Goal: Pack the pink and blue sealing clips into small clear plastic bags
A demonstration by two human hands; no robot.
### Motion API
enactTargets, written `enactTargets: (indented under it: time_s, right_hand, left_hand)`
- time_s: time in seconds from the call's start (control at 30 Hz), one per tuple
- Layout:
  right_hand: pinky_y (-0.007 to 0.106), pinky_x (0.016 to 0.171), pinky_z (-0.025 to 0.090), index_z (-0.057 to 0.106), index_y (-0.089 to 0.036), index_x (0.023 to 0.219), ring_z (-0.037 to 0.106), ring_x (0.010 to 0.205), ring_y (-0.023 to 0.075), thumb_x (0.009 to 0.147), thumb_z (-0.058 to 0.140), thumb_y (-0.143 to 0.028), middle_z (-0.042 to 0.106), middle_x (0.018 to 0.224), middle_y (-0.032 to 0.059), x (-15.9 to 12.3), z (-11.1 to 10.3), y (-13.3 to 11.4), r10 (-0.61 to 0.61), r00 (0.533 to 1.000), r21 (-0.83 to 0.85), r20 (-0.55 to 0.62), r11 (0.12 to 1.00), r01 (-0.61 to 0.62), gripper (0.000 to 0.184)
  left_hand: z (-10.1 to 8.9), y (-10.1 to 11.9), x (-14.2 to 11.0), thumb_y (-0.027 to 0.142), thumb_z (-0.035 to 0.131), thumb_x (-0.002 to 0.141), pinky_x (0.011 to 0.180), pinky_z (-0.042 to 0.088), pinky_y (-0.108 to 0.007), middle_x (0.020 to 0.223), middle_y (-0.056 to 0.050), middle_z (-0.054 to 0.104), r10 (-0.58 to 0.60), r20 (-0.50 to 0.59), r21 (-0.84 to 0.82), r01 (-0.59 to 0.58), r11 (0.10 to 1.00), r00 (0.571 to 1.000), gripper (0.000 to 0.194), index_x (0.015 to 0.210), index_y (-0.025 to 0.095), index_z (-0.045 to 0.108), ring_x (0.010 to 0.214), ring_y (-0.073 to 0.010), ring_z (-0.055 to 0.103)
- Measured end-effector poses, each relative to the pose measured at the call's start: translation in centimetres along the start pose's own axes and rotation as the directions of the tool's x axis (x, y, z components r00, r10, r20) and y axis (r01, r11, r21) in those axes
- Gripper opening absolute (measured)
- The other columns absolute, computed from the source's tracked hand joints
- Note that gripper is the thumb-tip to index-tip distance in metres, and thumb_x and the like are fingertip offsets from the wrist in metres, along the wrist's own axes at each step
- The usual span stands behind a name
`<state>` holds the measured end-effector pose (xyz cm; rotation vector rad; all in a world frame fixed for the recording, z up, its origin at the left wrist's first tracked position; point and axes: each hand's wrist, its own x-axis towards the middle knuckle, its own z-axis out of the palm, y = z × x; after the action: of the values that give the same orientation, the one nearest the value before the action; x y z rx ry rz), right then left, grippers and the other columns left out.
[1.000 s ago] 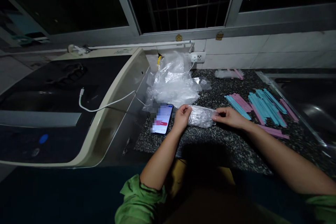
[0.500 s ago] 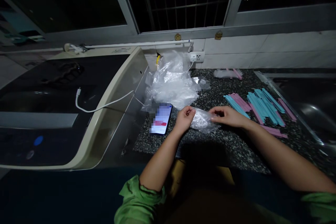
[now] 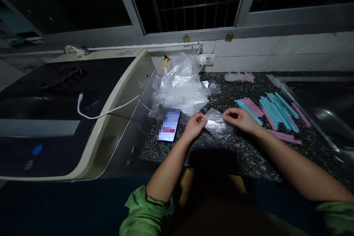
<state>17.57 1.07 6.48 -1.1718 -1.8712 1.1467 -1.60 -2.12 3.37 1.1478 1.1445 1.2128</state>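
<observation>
Plastic [image 3: 219, 125] this thin could rip, I think, so I should pinch it softly and pull both sides the same. My left hand [image 3: 195, 126] pinches its left edge and my right hand [image 3: 241, 120] pinches its upper right, so it sits between them, over the speckled counter [image 3: 251, 158].

My left forearm [image 3: 171, 169] reaches forward and slightly inward; my right forearm [image 3: 298, 169] slants in from the right, both bare. My left hand [image 3: 195, 125] and right hand [image 3: 240, 119] face each other, near but apart, thumbs and forefingers pinched, my other fingers curled.
</observation>
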Motion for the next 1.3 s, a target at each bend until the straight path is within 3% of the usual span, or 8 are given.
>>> enactTargets:
  time_s: [0.13, 0.3, 0.63, 0.83, 0.97, 1.1, 1.2, 1.3]
  right_hand:
    - [0.027, 0.061, 0.042, 0.063, -0.018, 0.083, 0.055, 0.068, 0.0149, 0.066, 0.062, -0.048, 0.064, 0.077, 0.0027, 0.3, -0.1, -0.5, -0.034, 0.999, 0.039, 0.007, 0.999, 0.034, 0.035]
    - [0.026, 0.057, 0.040, 0.063, -0.017, 0.068, 0.051, 0.059, 0.0132, 0.065, 0.063, -0.045, 0.059, 0.062, 0.0005, 0.6, 0.6, -0.6, -0.064, 0.998, -0.022, -0.001, 0.998, 0.064, 0.028]
    - [0.028, 0.062, 0.042, 0.059, -0.018, 0.064, 0.052, 0.062, 0.0139, 0.063, 0.064, -0.045, 0.060, 0.065, 0.0007, 0.3, 0.9, -0.3, -0.023, 0.977, 0.106, -0.210, 0.993, 0.047, 0.028]
    - [0.026, 0.058, 0.041, 0.063, -0.018, 0.081, 0.052, 0.063, 0.0143, 0.065, 0.063, -0.050, 0.061, 0.070, 0.0018, 0.1, 0.9, -0.8, -0.045, 0.994, 0.087, -0.099, 0.995, 0.054, 0.036]
    - [0.024, 0.050, 0.036, 0.061, -0.017, 0.067, 0.047, 0.054, 0.0116, 0.064, 0.063, -0.049, 0.056, 0.060, -0.0001, 0.0, 1.6, -1.0, -0.030, 0.999, -0.002, -0.029, 1.000, 0.030, 0.032]
    - [0.024, 0.048, 0.032, 0.059, -0.017, 0.065, 0.042, 0.050, 0.0105, 0.065, 0.061, -0.049, 0.053, 0.057, -0.0011, -0.1, 1.8, -1.0, -0.024, 0.992, -0.005, -0.124, 1.000, 0.024, 0.032]
    - [0.024, 0.050, 0.033, 0.058, -0.017, 0.065, 0.043, 0.052, 0.0109, 0.064, 0.061, -0.050, 0.054, 0.059, -0.0006, 0.0, 1.6, -0.8, -0.021, 0.976, 0.021, -0.216, 0.999, 0.026, 0.033]
    - [0.025, 0.052, 0.036, 0.059, -0.018, 0.067, 0.046, 0.055, 0.0123, 0.062, 0.063, -0.051, 0.058, 0.063, 0.0006, 0.2, 1.3, -0.5, -0.019, 0.959, 0.053, -0.284, 0.998, 0.035, 0.034]
  left_hand:
    - [0.3, 0.1, 0.0, 0.025, 0.059, 0.064, 0.059, 0.032, -0.021, 0.057, 0.006, 0.046, 0.019, 0.053, 0.053, -0.022, 0.998, 0.998, 0.012, 0.065, 0.016, 0.052, 0.058, -0.0083, 0.041]
    - [0.4, 0.2, -0.3, 0.026, 0.058, 0.062, 0.059, 0.031, -0.021, 0.058, 0.005, 0.047, 0.035, 0.152, 0.116, -0.053, 0.992, 0.988, 0.012, 0.061, 0.015, 0.052, 0.059, -0.0087, 0.041]
    - [0.2, 0.5, -0.3, 0.039, 0.061, 0.065, 0.065, 0.036, -0.022, 0.059, 0.003, 0.050, 0.118, -0.010, 0.056, -0.117, 0.991, 0.993, 0.024, 0.061, 0.016, 0.054, 0.063, -0.0105, 0.045]
    - [0.2, 0.5, -0.3, 0.038, 0.063, 0.067, 0.069, 0.039, -0.023, 0.060, 0.002, 0.052, 0.113, -0.011, 0.080, -0.111, 0.991, 0.994, 0.025, 0.058, 0.016, 0.055, 0.067, -0.0117, 0.048]
    - [0.3, 0.4, -0.6, 0.043, 0.062, 0.068, 0.069, 0.040, -0.023, 0.069, 0.001, 0.056, 0.109, 0.033, 0.028, -0.110, 0.993, 0.993, 0.028, 0.073, 0.016, 0.059, 0.071, -0.0123, 0.050]
    - [0.8, -0.4, -0.5, 0.044, 0.069, 0.063, 0.077, 0.042, -0.026, 0.090, -0.003, 0.062, 0.111, 0.166, -0.056, -0.103, 0.993, 0.980, 0.048, 0.101, 0.017, 0.058, 0.083, -0.0156, 0.055]
    - [1.1, -1.3, -0.1, 0.046, 0.068, 0.064, 0.074, 0.043, -0.028, 0.078, -0.003, 0.063, 0.073, 0.185, 0.037, -0.081, 0.996, 0.980, 0.039, 0.085, 0.013, 0.063, 0.074, -0.0159, 0.055]
    - [0.8, -1.4, 0.0, 0.047, 0.059, 0.072, 0.072, 0.043, -0.030, 0.072, -0.004, 0.063, 0.049, 0.113, 0.193, -0.070, 0.979, 0.992, 0.034, 0.075, 0.014, 0.064, 0.071, -0.0171, 0.054]
